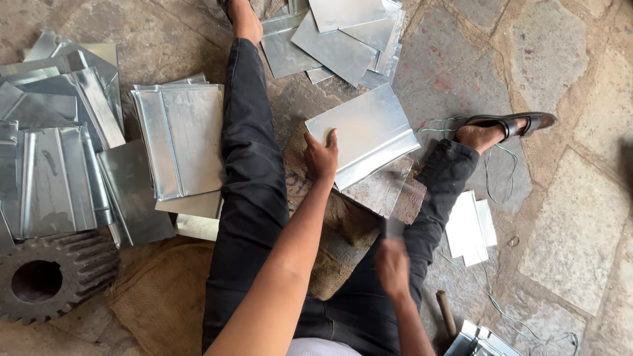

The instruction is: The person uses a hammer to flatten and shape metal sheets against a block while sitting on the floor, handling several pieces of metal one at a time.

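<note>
My left hand [321, 157] rests on the near left corner of a shiny folded metal sheet [366, 128], holding it down on a stone block [382, 191] between my legs. My right hand [393, 264] is raised above my right thigh, blurred, and seems to grip a small dark tool [394, 227] whose shape I cannot make out. I sit on the ground with black trousers; my left leg stretches forward, my right knee is bent.
Stacks of folded metal sheets lie left [181, 138], far left [53, 165] and ahead [343, 39]. A large toothed gear [49, 277] sits bottom left. Burlap sacking [165, 296], small white sheets [469, 227], green wire [494, 171] and a wooden handle [446, 313] lie around.
</note>
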